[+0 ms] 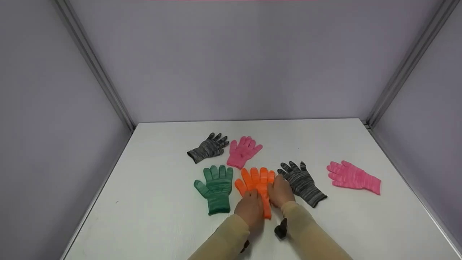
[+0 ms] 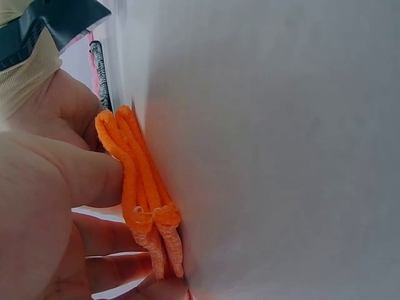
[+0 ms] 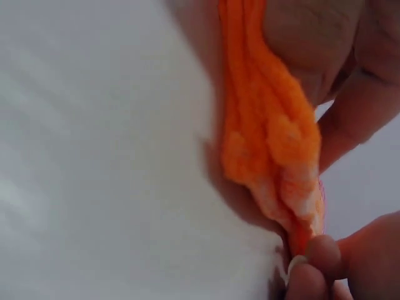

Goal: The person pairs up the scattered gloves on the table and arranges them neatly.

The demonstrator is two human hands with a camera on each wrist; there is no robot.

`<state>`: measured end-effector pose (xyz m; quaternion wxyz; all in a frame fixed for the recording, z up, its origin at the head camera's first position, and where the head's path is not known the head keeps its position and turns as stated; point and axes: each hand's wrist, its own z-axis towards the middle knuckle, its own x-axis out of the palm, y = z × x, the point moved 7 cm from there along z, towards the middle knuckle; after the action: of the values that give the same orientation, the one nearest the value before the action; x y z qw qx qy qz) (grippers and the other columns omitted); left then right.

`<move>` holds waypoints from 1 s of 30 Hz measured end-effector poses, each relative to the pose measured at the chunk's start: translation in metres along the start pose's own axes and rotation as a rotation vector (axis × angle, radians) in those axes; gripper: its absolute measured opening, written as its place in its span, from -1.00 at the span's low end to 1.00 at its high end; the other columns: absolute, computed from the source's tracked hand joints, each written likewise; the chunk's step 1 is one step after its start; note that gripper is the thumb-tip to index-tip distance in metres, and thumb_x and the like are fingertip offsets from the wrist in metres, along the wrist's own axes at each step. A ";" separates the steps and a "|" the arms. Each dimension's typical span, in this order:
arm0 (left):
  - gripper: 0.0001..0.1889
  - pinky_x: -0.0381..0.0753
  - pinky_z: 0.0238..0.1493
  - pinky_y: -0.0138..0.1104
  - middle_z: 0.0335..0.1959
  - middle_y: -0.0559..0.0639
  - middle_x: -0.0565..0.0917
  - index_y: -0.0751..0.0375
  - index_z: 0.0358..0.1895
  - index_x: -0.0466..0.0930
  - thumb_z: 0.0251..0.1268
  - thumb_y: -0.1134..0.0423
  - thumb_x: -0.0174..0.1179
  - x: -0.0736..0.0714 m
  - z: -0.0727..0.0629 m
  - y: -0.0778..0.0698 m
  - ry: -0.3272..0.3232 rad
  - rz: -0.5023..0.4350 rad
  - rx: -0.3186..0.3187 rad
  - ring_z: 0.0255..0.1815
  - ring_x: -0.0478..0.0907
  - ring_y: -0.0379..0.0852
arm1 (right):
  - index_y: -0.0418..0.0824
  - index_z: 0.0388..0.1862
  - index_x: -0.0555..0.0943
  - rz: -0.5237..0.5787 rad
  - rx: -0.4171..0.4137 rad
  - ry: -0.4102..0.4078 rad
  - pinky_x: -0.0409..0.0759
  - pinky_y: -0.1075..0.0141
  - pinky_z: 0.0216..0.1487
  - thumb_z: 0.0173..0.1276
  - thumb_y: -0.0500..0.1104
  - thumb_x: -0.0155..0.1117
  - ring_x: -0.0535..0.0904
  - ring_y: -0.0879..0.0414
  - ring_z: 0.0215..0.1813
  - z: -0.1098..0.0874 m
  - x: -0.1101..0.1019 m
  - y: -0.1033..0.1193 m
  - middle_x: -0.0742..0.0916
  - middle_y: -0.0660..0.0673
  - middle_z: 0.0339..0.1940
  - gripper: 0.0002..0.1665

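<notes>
An orange knit glove [image 1: 255, 180] lies between both hands, its fingers pointing to the far side of the table. My left hand [image 1: 250, 208] grips it near the cuff; in the left wrist view, the thumb presses the stacked orange layers [image 2: 140, 181] against the fingers. My right hand [image 1: 280, 190] pinches the glove's right edge near the little finger. The right wrist view shows bunched orange fabric [image 3: 265, 125] with fingertips pinching its lower end. To the left lies a green glove [image 1: 217, 187], and just right of my right hand a dark grey striped glove [image 1: 302, 182].
Farther back are another dark grey glove [image 1: 208, 147] and a pink glove [image 1: 242, 151], close together. A second pink glove [image 1: 353, 177] lies at the right. The white table [image 1: 144, 202] is bounded by grey panels [image 1: 231, 61] at the back and sides.
</notes>
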<state>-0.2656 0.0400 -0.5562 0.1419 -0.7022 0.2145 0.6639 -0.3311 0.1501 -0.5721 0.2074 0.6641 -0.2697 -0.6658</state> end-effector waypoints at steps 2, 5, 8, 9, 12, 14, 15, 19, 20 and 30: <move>-0.63 0.59 -0.06 -0.34 0.02 0.13 0.51 0.32 0.18 0.45 0.46 0.16 0.03 0.000 0.001 0.000 -0.002 -0.048 -0.011 -0.13 0.48 -0.04 | -0.28 -0.19 0.43 -0.034 -0.055 -0.020 0.53 0.11 -0.29 0.38 -0.18 0.13 0.53 0.01 -0.32 -0.003 -0.001 0.006 0.56 -0.15 -0.36 -0.83; -0.64 0.60 -0.10 -0.33 0.02 0.14 0.50 0.33 0.16 0.45 0.46 0.16 0.02 -0.001 0.003 0.000 0.007 -0.094 -0.022 -0.15 0.48 -0.04 | -0.25 -0.20 0.53 -0.080 -0.130 -0.014 0.54 0.06 -0.12 0.35 -0.20 0.19 0.54 -0.05 -0.19 -0.007 0.000 0.017 0.55 -0.16 -0.25 -0.86; -0.62 0.60 -0.11 -0.32 0.04 0.14 0.50 0.32 0.19 0.43 0.46 0.16 0.02 -0.001 0.005 -0.002 0.019 -0.073 -0.012 -0.14 0.47 -0.04 | -0.26 -0.14 0.60 -0.108 -0.168 0.029 0.53 0.04 -0.03 0.34 -0.22 0.21 0.54 -0.07 -0.11 -0.007 0.002 0.022 0.57 -0.17 -0.19 -0.84; -0.60 0.59 -0.09 -0.32 0.07 0.14 0.50 0.31 0.21 0.43 0.45 0.15 0.02 0.000 0.005 -0.002 0.023 -0.060 -0.011 -0.12 0.47 -0.03 | -0.26 -0.11 0.61 -0.115 -0.170 0.046 0.53 0.05 0.01 0.34 -0.22 0.21 0.55 -0.07 -0.09 -0.007 0.002 0.022 0.59 -0.17 -0.17 -0.81; -0.57 0.58 -0.05 -0.32 0.12 0.13 0.50 0.28 0.25 0.43 0.43 0.13 0.05 0.002 0.004 -0.003 0.030 -0.027 -0.006 -0.08 0.47 -0.02 | -0.25 -0.02 0.63 -0.123 -0.185 0.086 0.50 0.03 0.09 0.35 -0.22 0.22 0.55 -0.09 0.00 -0.006 0.004 0.020 0.62 -0.18 -0.10 -0.75; -0.55 0.57 -0.02 -0.32 0.14 0.12 0.51 0.26 0.26 0.43 0.41 0.11 0.07 0.002 0.003 -0.004 0.030 0.010 0.002 -0.06 0.47 -0.01 | -0.23 0.04 0.62 -0.124 -0.200 0.104 0.47 0.01 0.14 0.35 -0.22 0.23 0.54 -0.11 0.07 -0.007 0.006 0.019 0.63 -0.20 -0.04 -0.70; -0.54 0.57 -0.01 -0.32 0.15 0.12 0.51 0.26 0.26 0.44 0.40 0.10 0.08 0.002 0.002 -0.004 0.029 0.018 0.004 -0.05 0.47 0.00 | -0.22 0.07 0.62 -0.128 -0.210 0.110 0.46 -0.01 0.15 0.36 -0.21 0.23 0.53 -0.13 0.10 -0.007 0.007 0.019 0.63 -0.21 -0.01 -0.68; -0.53 0.57 -0.04 -0.34 0.11 0.13 0.50 0.28 0.25 0.43 0.39 0.10 0.08 0.000 0.001 -0.003 0.022 0.043 0.017 -0.07 0.45 -0.01 | -0.15 0.20 0.58 -0.167 -0.228 0.122 0.44 -0.04 0.18 0.38 -0.19 0.22 0.50 -0.18 0.16 -0.008 0.009 0.019 0.58 -0.28 0.10 -0.59; -0.54 0.57 -0.05 -0.35 0.11 0.13 0.50 0.29 0.25 0.43 0.39 0.10 0.07 0.000 0.001 -0.003 0.024 0.031 0.014 -0.08 0.44 -0.01 | -0.14 0.24 0.55 -0.178 -0.231 0.127 0.43 -0.05 0.18 0.39 -0.19 0.21 0.49 -0.20 0.17 -0.008 0.010 0.019 0.56 -0.32 0.12 -0.56; -0.48 0.51 0.11 -0.30 0.28 0.14 0.43 0.27 0.35 0.35 0.43 0.09 0.04 0.001 0.001 -0.003 0.068 -0.010 0.004 0.13 0.42 0.03 | -0.36 0.45 0.20 -0.238 -0.179 0.235 0.31 -0.07 0.30 0.41 -0.18 0.10 0.38 -0.26 0.29 0.001 0.018 0.016 0.38 -0.43 0.33 -0.31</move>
<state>-0.2647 0.0425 -0.5575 0.1392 -0.7250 0.2170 0.6386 -0.3342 0.1270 -0.5757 0.2154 0.7435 -0.1029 -0.6247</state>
